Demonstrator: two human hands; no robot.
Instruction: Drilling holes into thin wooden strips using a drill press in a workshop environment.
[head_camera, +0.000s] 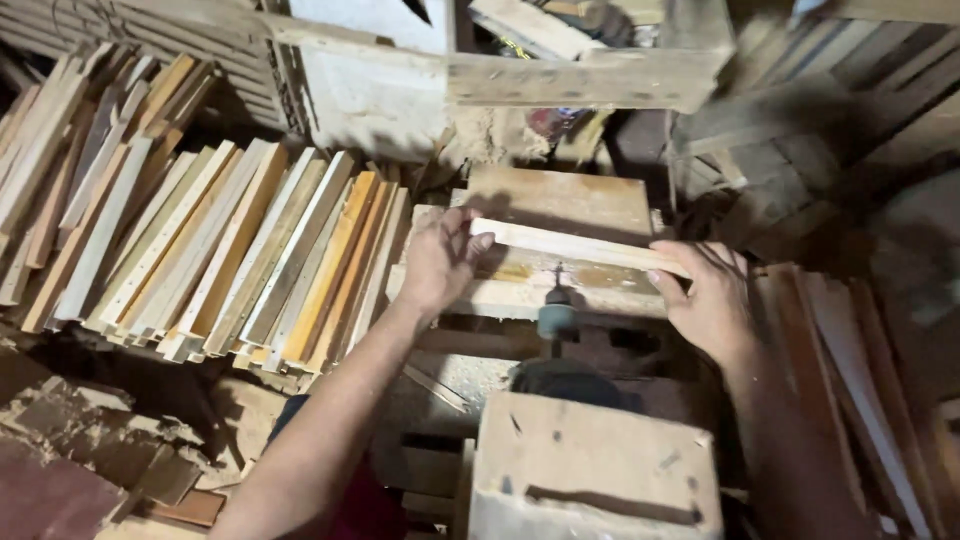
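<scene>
your left hand (437, 262) grips one end of a pale wooden slat (578, 246), fingers curled shut around it, thumb on the near side. your right hand (712, 300) closes on the other end, fingertips wrapped over the top edge. the slat lies crosswise, just above the small wooden worktop (560, 200), and its middle sits right in front of a horizontal drill bit with a blue-green chuck (556, 316) that points at it from your side.

judging from that, you are boring into the slat's near edge. keep both ends level so the bit meets the edge square; the right end looks slightly lower in the picture, so check the tilt. rest the slat flat on the worktop rather than floating it, if you can, since whether it touches the board is hard to tell from here. push with even pressure from both hands, slowly, so the thin wood does not split. keep your fingers well out toward the ends, away from the bit.

a big stack of similar slats (230, 250) lies to your left, touching one another in leaning rows, and a few more boards (850, 370) lie on your right. a wooden box (595, 470) stands nearest you, below the drill.
</scene>
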